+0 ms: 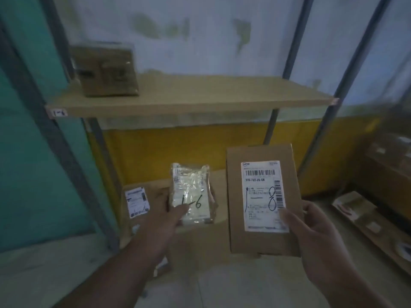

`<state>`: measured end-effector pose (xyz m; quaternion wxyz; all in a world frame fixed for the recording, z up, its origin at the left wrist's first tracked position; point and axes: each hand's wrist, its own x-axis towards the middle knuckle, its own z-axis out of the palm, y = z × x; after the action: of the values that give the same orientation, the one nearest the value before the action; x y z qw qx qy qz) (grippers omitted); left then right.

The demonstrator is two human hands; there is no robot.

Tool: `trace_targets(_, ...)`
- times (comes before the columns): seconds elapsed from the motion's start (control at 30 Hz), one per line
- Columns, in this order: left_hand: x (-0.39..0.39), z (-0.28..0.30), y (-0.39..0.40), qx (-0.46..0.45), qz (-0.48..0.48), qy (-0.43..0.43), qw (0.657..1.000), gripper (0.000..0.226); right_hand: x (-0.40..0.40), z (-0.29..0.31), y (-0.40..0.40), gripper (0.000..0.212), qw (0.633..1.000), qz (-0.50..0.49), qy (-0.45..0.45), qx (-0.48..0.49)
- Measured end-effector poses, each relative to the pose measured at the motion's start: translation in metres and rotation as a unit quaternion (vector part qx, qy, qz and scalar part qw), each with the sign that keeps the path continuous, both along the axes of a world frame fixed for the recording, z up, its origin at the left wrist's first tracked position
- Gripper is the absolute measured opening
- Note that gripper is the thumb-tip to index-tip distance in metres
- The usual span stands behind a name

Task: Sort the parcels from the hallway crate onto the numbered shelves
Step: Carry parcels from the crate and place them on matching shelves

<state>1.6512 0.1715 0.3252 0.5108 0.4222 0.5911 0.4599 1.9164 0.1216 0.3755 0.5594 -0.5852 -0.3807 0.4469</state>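
The right hand (315, 236) is closest, low on the right side, and its grip is closed around a flat brown box (262, 201): the thumb lies on the front, over the bottom corner of the white label (263, 196), and the fingers wrap around the right edge. The box stands tall, its long side going up and down, leaning a little to the left at the top. Its label faces the camera and has "1—8" written on it in big black marks. The left hand (164, 218) is next to it, a bit further away. Its grip is closed on a small packet (191, 194) wrapped in shiny clear plastic, thumb on the front near the bottom left corner. The packet also stands tall, with "1-6" written on its front. The two parcels are near each other but do not touch. Above them is a wooden shelf (200, 96) with a small tag (59, 112) at its left end that looks like "1-6". A brown taped box (106, 70) sits on the left part of the shelf, looking blurry. Grey metal posts (289, 63) hold the shelf up. Behind it the wall (200, 30) is pale with patchy spots. Lower down, behind the hands, are more cardboard boxes (138, 203), one with a white label. More parcels (355, 210) lie low on the right.
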Motion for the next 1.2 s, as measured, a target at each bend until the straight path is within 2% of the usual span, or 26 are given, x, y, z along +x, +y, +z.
trace_targets(0.07, 0.008, 0.021, -0.005, 0.039, 0.035, 0.008, 0.999, 0.036, 0.011, 0.022, 0.021, 0.018, 0.998, 0.049, 0.001, 0.031)
trace_targets(0.13, 0.013, 0.052, -0.007, 0.078, 0.066, 0.023, 0.995, 0.054, 0.017, 0.044, 0.041, 0.021, 0.995, 0.083, 0.0, 0.062)
trace_targets(0.23, 0.017, 0.101, -0.01, 0.138, 0.094, 0.038, 0.985, 0.061, 0.011, 0.078, 0.071, 0.022, 0.987, 0.114, 0.02, 0.107)
trace_targets(0.33, 0.015, 0.147, -0.003, 0.183, 0.111, 0.118, 0.97, 0.068, -0.004, 0.109, 0.098, 0.025, 0.98, 0.131, 0.028, 0.147)
trace_targets(0.4, 0.009, 0.17, 0.01, 0.214, 0.125, 0.155, 0.956, 0.06, -0.013, 0.126, 0.113, 0.022, 0.975, 0.144, 0.03, 0.167)
trace_targets(0.47, 0.002, 0.188, 0.028, 0.22, 0.137, 0.191, 0.947, 0.041, -0.019, 0.138, 0.128, 0.021, 0.971, 0.155, 0.03, 0.177)
trace_targets(0.53, -0.006, 0.201, 0.049, 0.226, 0.147, 0.198, 0.943, 0.024, -0.023, 0.145, 0.141, 0.021, 0.97, 0.158, 0.026, 0.182)
trace_targets(0.6, -0.016, 0.211, 0.069, 0.225, 0.135, 0.21, 0.942, 0.018, -0.025, 0.15, 0.154, 0.021, 0.969, 0.158, 0.027, 0.189)
trace_targets(0.63, -0.022, 0.214, 0.078, 0.225, 0.112, 0.219, 0.943, 0.021, -0.027, 0.152, 0.16, 0.021, 0.969, 0.159, 0.03, 0.189)
trace_targets(0.77, -0.036, 0.224, 0.106, 0.198, 0.026, 0.233, 0.952, 0.063, -0.028, 0.159, 0.182, 0.019, 0.97, 0.157, 0.024, 0.183)
trace_targets(0.83, -0.036, 0.227, 0.121, 0.19, 0.025, 0.274, 0.943, 0.065, -0.026, 0.161, 0.196, 0.021, 0.97, 0.156, 0.014, 0.184)
trace_targets(1.0, -0.025, 0.231, 0.144, 0.201, 0.026, 0.383, 0.901, 0.056, -0.017, 0.171, 0.227, 0.019, 0.967, 0.169, 0.011, 0.192)
trace_targets(1.2, -0.018, 0.243, 0.165, 0.155, 0.071, 0.571, 0.803, 0.062, -0.01, 0.178, 0.269, 0.018, 0.952, 0.198, -0.009, 0.231)
